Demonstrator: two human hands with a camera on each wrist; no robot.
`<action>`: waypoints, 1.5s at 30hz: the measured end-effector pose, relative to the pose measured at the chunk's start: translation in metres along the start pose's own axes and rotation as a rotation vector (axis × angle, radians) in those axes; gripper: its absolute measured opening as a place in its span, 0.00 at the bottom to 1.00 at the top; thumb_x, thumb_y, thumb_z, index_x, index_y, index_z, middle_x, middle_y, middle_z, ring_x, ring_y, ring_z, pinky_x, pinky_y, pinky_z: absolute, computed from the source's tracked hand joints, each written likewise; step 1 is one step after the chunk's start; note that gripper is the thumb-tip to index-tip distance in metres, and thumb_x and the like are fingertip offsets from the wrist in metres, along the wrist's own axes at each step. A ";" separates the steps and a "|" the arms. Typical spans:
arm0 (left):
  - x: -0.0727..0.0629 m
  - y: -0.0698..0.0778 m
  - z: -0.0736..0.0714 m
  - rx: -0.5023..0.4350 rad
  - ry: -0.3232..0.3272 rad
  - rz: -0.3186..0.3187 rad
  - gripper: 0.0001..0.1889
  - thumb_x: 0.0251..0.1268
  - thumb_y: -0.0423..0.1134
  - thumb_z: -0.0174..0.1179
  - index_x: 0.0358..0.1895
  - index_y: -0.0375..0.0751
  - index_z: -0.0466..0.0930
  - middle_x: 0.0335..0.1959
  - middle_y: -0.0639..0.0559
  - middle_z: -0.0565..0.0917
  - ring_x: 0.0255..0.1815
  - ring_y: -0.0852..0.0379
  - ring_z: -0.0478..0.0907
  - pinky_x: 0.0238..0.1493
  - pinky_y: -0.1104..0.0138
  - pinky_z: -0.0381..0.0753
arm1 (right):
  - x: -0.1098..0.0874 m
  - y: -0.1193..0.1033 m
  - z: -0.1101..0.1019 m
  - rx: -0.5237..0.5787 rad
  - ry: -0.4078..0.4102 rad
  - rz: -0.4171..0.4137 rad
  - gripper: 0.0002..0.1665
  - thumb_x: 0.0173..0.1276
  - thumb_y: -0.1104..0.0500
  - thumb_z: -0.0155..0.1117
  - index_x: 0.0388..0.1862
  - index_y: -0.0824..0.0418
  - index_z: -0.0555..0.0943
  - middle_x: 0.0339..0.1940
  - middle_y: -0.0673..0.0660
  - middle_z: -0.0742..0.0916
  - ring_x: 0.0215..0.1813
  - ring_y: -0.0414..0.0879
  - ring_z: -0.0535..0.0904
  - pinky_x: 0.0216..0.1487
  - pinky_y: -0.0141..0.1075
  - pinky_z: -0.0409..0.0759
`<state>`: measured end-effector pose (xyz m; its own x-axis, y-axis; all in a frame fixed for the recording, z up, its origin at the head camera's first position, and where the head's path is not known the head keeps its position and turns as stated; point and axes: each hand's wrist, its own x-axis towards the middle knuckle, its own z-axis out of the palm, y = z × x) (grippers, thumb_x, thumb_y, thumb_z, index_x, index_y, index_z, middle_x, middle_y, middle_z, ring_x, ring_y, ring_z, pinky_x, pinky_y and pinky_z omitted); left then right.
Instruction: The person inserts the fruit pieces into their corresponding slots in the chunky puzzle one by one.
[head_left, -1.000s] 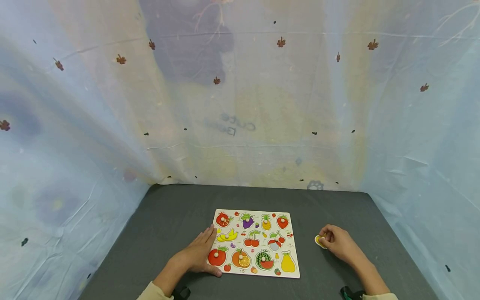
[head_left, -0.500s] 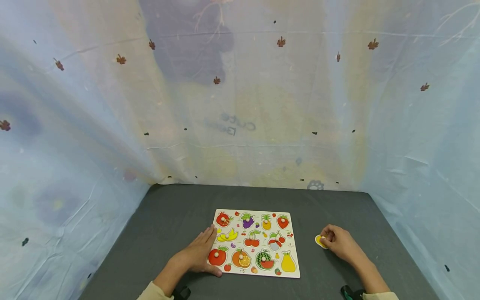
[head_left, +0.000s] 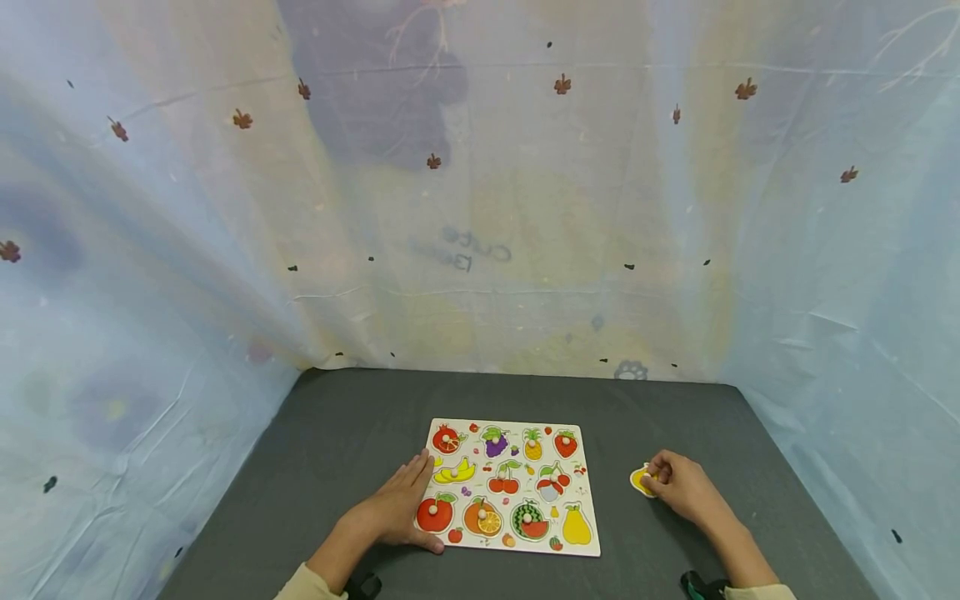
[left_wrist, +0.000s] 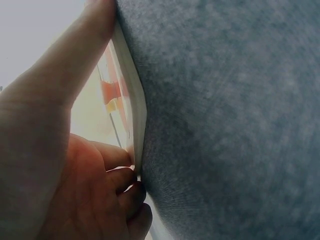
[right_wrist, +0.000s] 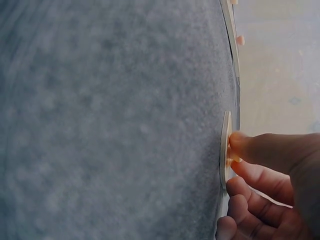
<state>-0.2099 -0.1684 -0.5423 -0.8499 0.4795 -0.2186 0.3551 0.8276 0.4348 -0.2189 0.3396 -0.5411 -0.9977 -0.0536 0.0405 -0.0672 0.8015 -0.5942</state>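
A white wooden fruit puzzle board [head_left: 517,507] lies on the dark grey table. Along its left edge rests my left hand [head_left: 393,504], fingers straight and thumb at the near left corner; the left wrist view shows this hand [left_wrist: 80,190] touching the board's rim [left_wrist: 135,110]. To the right of the board, my right hand [head_left: 681,483] pinches a small yellow puzzle piece [head_left: 640,479] with a pale rim. The right wrist view shows thumb and forefinger at the small knob [right_wrist: 232,155] of this piece [right_wrist: 224,145], which is edge-on at the cloth. Fingers partly cover its picture.
Knobbed fruit pieces, such as an apple [head_left: 432,515] and a watermelon [head_left: 530,521], sit in the board. A yellow pear shape [head_left: 577,527] at the near right corner shows no knob. Patterned cloth walls [head_left: 510,317] stand at the back and sides.
The yellow piece has turned slightly between the right fingers, so its outline looks different. The left hand and the board have stayed in place.
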 end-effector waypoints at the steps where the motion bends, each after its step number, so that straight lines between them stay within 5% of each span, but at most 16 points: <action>1: 0.000 0.000 0.000 0.002 0.001 0.000 0.74 0.46 0.68 0.83 0.85 0.27 0.48 0.88 0.32 0.48 0.89 0.35 0.46 0.85 0.41 0.51 | 0.000 0.000 0.000 -0.003 0.003 0.001 0.11 0.69 0.61 0.77 0.37 0.62 0.81 0.29 0.51 0.81 0.31 0.44 0.75 0.30 0.35 0.73; 16: 0.002 -0.002 0.002 0.009 -0.004 -0.010 0.74 0.46 0.68 0.82 0.86 0.28 0.48 0.88 0.33 0.48 0.89 0.36 0.46 0.85 0.41 0.52 | 0.000 -0.001 0.003 -0.027 0.013 0.009 0.11 0.68 0.62 0.77 0.36 0.62 0.81 0.29 0.52 0.81 0.31 0.44 0.75 0.32 0.37 0.74; 45: 0.001 -0.001 0.001 -0.003 -0.007 -0.013 0.74 0.46 0.68 0.83 0.86 0.28 0.47 0.89 0.33 0.47 0.89 0.35 0.46 0.86 0.41 0.50 | -0.007 -0.038 0.015 -0.018 -0.015 -0.061 0.12 0.67 0.60 0.80 0.36 0.57 0.82 0.29 0.49 0.79 0.30 0.42 0.72 0.31 0.34 0.72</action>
<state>-0.2110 -0.1685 -0.5440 -0.8519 0.4705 -0.2301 0.3428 0.8330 0.4343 -0.2093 0.3002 -0.5308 -0.9916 -0.1118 0.0643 -0.1284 0.8071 -0.5763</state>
